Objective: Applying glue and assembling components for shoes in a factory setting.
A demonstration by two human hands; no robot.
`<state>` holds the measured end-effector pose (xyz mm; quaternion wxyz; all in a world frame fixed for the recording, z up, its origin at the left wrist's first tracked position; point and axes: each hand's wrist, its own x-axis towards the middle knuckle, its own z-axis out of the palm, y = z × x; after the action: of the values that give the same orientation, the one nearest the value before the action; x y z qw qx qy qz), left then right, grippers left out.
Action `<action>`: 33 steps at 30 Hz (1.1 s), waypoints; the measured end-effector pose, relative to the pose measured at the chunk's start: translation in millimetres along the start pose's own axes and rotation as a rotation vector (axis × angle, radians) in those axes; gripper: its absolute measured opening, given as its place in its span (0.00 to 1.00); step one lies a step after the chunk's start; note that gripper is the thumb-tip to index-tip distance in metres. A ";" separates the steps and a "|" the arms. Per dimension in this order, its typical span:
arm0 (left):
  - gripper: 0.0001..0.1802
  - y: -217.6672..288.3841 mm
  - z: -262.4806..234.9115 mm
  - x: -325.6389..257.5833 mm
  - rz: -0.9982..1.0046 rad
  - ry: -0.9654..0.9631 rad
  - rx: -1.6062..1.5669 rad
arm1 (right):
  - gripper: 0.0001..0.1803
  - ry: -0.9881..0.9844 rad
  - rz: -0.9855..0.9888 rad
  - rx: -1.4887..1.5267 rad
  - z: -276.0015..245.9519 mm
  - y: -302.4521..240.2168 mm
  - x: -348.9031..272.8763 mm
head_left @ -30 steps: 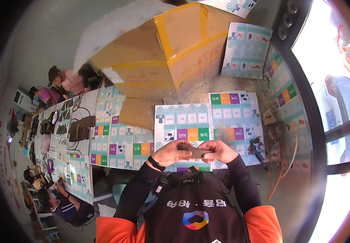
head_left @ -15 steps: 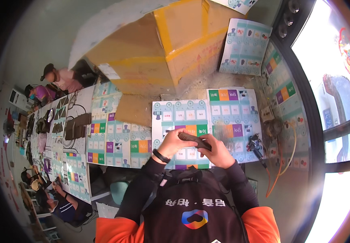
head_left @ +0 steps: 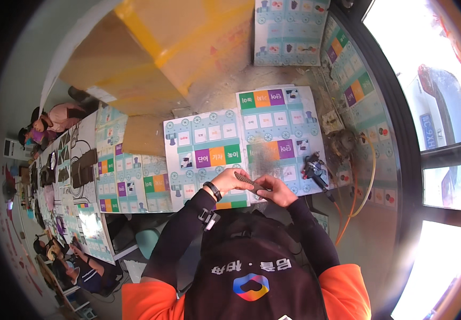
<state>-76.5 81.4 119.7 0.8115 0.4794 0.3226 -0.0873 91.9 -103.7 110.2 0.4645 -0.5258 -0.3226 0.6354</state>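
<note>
A narrow dark brown piece with a ribbed surface (head_left: 246, 181) is held between my two hands in front of my chest, above the near edge of the printed boards. My left hand (head_left: 227, 182) is closed on its left end, thumb and fingers pinching it. At its right end, my right hand (head_left: 277, 191) pinches it with thumb and forefinger. The fingers cover much of the piece, so I cannot tell its exact kind. Beneath the hands lies a white board with colourful printed pictures (head_left: 201, 134).
A spray-gun-like tool (head_left: 315, 169) with an orange hose (head_left: 340, 224) lies at right, beside a dusty round fitting (head_left: 341, 143). A taped cardboard box (head_left: 134, 58) stands behind the boards. Dark cloth pieces (head_left: 85, 166) lie on the left table, where other people (head_left: 89, 274) sit.
My view has shifted, so the boards and box now sit further left and higher. Both hands still hold the brown piece, which now shows less of its length between them.
</note>
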 end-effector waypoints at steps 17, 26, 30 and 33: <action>0.38 -30.6 15.8 151.6 0.293 0.553 0.859 | 0.22 0.751 0.188 -0.440 -17.9 82.9 86.5; 0.26 -65.0 22.6 137.3 0.359 0.727 0.390 | 0.21 0.793 0.146 -0.618 -6.1 78.3 90.3; 0.24 -79.0 24.6 136.2 0.400 0.783 0.376 | 0.22 0.804 0.158 -0.880 2.3 73.2 90.4; 0.21 -84.4 28.3 133.1 0.449 0.794 0.313 | 0.24 0.831 0.095 -0.854 -3.5 76.0 85.9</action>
<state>1.3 35.8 -12.7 0.5427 0.6499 0.4789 0.2322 74.9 -51.6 9.5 0.2703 -0.8844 -0.3170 0.2104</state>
